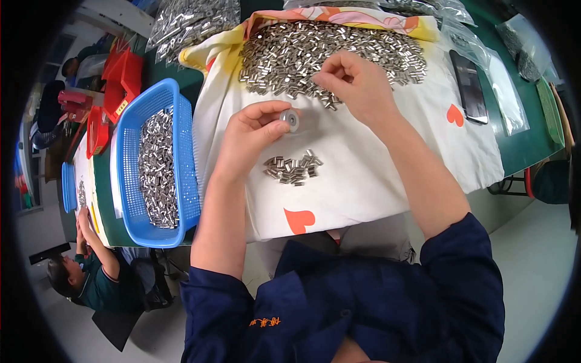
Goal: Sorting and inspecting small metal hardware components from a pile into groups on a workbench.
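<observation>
My left hand (257, 133) is closed on a round metal disc (291, 120) with a small hole in its middle, gripped by its edge between thumb and fingers. Over the near edge of a big pile of small metal cylinders (284, 57), my right hand (354, 81) makes a pinch, thumb against forefinger. Whatever lies between those fingertips is too small to make out. Below the disc, a smaller heap of the same cylinders (293, 168) rests on the white cloth (357, 181).
Left of the cloth stands a blue plastic basket (187, 157) holding many metal cylinders. Clear bags of metal parts (190, 24) lie at the back left. A dark phone (468, 88) is at the right. A co-worker (100, 272) sits at the far left near red bins (121, 78).
</observation>
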`<state>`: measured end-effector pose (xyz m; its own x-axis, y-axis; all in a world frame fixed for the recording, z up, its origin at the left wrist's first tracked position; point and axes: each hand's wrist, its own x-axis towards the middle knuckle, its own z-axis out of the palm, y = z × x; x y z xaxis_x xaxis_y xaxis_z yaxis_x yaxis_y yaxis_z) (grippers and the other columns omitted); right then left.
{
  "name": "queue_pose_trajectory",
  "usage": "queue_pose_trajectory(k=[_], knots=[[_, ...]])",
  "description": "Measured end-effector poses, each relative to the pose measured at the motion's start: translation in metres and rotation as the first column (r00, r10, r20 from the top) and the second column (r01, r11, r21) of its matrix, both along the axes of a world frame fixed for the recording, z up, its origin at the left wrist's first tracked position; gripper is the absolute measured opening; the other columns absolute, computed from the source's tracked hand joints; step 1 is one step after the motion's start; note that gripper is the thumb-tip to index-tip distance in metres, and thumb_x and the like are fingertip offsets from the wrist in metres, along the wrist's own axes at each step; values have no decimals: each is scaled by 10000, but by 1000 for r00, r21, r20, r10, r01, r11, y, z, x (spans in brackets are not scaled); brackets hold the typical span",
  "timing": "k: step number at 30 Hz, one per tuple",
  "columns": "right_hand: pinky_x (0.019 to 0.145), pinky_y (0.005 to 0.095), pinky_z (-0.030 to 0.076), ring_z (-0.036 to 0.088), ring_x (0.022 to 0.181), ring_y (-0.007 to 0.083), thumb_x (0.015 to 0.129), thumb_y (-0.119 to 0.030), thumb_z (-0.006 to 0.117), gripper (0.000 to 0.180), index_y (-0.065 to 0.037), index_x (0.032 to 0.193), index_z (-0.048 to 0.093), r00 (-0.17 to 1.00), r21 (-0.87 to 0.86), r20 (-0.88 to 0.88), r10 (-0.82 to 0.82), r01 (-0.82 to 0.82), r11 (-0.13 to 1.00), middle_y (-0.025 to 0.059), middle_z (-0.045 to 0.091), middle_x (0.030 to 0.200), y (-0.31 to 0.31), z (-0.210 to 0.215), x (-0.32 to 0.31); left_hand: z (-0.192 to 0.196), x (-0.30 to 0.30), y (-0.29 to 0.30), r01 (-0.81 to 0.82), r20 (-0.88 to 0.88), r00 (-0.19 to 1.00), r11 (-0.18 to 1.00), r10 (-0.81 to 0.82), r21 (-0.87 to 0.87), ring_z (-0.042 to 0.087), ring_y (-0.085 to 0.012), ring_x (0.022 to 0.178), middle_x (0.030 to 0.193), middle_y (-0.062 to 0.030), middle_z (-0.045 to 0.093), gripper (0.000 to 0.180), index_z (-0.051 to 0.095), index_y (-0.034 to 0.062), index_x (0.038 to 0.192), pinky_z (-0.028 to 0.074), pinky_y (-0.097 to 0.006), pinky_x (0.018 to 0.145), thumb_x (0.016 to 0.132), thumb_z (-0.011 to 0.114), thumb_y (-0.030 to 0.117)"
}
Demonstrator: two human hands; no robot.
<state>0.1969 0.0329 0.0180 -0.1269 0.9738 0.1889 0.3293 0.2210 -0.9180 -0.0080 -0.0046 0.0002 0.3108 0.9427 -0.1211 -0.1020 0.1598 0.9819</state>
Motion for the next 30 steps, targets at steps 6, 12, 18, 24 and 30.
queue_pose_trajectory(k=[6,12,18,24,30], knots=[[615,208,413,491,655,68,746,-80,597,118,-36,854,616,971,-99,-73,226,-233,967,-2,601,757,-19,-2,-16,-1,2,4,-32,207,977,997,46,-72,577,-108,806,908,-69,610,327,541,-18,1059,466,-217,733,741,613,-8],[603,240,426,507,636,91,726,-104,613,119,-55,833,630,969,4,-55,239,-239,971,9,617,754,-20,-2,-18,4,5,3,-36,185,981,996,51,-82,587,-116,790,889,-80,614,321,551,-21,1046,468,-218,728,735,626,0],[620,303,442,546,682,200,691,-71,611,78,-48,766,605,962,311,177,207,-254,916,59,585,721,-23,0,-20,4,6,1,-32,164,986,998,42,-59,588,-117,788,886,-83,615,293,561,-25,1029,473,-212,721,741,615,-21],[628,340,439,531,700,252,663,-44,600,61,-30,710,565,953,482,276,127,-252,839,76,558,691,-25,-5,-26,8,7,-1,-78,47,996,996,80,-41,586,-111,786,883,-86,617,277,568,-39,1010,477,-204,708,738,622,-26],[628,341,441,530,702,253,663,-33,597,58,-30,714,570,948,442,285,145,-264,857,80,561,698,-27,-1,-24,11,7,-1,-56,30,998,996,58,-64,587,-109,777,876,-90,618,278,565,-43,1011,476,-203,703,742,626,-11]])
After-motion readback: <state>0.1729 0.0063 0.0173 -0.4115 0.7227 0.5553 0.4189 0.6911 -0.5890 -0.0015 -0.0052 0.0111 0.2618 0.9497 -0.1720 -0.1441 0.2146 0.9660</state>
